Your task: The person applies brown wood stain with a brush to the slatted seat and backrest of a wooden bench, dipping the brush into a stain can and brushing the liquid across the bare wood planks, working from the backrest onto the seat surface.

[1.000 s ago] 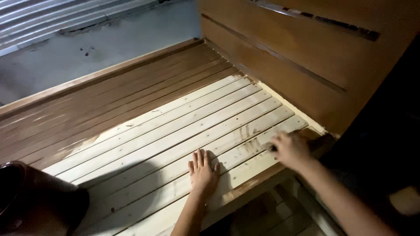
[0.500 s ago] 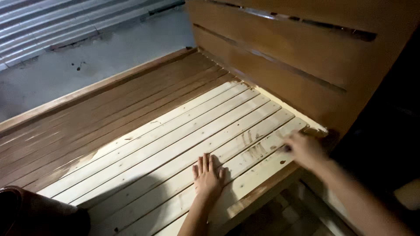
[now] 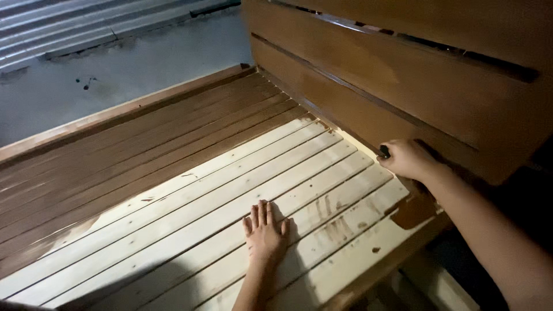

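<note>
Slatted wooden bench seat (image 3: 190, 190): far slats stained dark brown, near slats bare pale wood with brown smears by the right end; the lower left corner is lost in shadow.

Backrest boards (image 3: 403, 86): stained brown, upright along the right side, top cut off by the frame.

Left hand (image 3: 265, 230): flat, palm down, fingers narrowly spread on the bare slats; holds nothing; forearm cut off at the bottom edge.

Right hand (image 3: 409, 158): closed around a small dark tool (image 3: 383, 152), mostly hidden, kind not discernible, at the seam where seat meets backrest.

Front rail: runs diagonally past the right wrist, one wet brown patch (image 3: 415, 210) on it.

Concrete floor (image 3: 127, 75): open beyond the far edge.

Corrugated metal sheet (image 3: 69, 23): behind, partly cut off.
</note>
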### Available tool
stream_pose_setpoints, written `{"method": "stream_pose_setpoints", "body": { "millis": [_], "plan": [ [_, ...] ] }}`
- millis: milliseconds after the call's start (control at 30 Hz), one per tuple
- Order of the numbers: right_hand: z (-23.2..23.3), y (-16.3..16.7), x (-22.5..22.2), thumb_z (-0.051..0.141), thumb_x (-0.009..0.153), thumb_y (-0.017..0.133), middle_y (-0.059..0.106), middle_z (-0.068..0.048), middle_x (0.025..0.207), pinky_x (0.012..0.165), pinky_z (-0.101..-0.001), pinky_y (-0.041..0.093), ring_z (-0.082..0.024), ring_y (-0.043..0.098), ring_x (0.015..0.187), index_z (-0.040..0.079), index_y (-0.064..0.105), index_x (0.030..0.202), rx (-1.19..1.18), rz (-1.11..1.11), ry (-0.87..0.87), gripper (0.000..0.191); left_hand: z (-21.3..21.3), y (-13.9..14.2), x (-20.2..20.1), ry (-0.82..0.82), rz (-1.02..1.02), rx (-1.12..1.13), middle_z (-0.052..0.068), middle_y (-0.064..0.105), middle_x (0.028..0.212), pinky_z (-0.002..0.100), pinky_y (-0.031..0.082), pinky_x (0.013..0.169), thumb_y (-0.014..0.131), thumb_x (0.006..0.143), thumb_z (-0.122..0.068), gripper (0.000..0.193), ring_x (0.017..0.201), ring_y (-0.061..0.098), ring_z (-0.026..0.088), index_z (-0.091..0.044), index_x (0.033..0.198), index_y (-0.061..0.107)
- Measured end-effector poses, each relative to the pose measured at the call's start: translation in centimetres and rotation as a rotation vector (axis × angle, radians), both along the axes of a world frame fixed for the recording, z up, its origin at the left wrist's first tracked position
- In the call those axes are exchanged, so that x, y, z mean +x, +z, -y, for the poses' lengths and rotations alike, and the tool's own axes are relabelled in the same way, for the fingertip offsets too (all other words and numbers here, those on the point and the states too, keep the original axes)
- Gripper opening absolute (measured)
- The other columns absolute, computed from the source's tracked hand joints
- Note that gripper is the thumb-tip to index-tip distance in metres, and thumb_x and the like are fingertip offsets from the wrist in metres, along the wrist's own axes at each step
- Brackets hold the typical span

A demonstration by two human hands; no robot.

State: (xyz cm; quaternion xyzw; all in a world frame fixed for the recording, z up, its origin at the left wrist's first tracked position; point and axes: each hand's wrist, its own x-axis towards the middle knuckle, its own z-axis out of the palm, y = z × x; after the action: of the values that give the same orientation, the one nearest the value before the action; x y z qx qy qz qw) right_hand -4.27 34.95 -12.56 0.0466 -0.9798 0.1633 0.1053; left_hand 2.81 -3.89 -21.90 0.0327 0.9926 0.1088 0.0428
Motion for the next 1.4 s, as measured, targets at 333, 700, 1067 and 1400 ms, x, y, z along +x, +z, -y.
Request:
{"method": "stream_pose_setpoints", "body": {
  "millis": [333,700,1067,1400],
  "plan": [
    [-0.9,-0.1,-2.4,0.016,0.084,0.074,0.069,-0.010,0.084,0.069,-0.0400,0.055,-0.023,0.067,0.075,0.007,0.064,0.090,-0.051,-0.056,0.045,0.015,-0.9,-1.2,-3.6,0.021,-0.084,0.020,0.006,0.012,0.170,0.054,0.003,0.123,0.037,0.096,-0.063,0.082,0.157,0.003,0.028,-0.014,0.161,0.020],
    [-2.9,-1.5,0.4,0.021,0.090,0.072,0.064,-0.006,0.075,0.064,-0.0391,0.051,-0.020,0.060,0.068,0.008,0.060,0.080,-0.036,-0.133,0.157,0.020,-1.3,-1.1,-3.7,0.058,-0.046,0.027,0.002,0.011,0.171,0.051,0.003,0.125,0.038,0.095,-0.063,0.083,0.158,0.003,0.026,-0.017,0.161,0.020],
    [-6.0,-2.0,5.7,0.018,0.090,0.072,0.065,-0.004,0.077,0.061,-0.0320,0.058,-0.016,0.063,0.066,0.009,0.062,0.083,0.081,0.141,0.005,0.015,-1.1,-1.7,-4.0,0.055,-0.050,0.016,0.001,0.010,0.171,0.053,0.001,0.124,0.039,0.095,-0.063,0.082,0.158,0.002,0.026,-0.019,0.161,0.020],
    [-6.8,-4.3,2.9,0.010,0.083,0.074,0.069,-0.002,0.089,0.064,-0.0339,0.059,-0.016,0.066,0.067,0.014,0.064,0.106,-0.195,0.170,-0.128,0.026,-1.0,-1.4,-3.9,0.048,-0.036,0.020,0.002,0.010,0.171,0.053,0.002,0.125,0.038,0.095,-0.063,0.081,0.157,0.002,0.026,-0.019,0.161,0.020]
  ]
}}
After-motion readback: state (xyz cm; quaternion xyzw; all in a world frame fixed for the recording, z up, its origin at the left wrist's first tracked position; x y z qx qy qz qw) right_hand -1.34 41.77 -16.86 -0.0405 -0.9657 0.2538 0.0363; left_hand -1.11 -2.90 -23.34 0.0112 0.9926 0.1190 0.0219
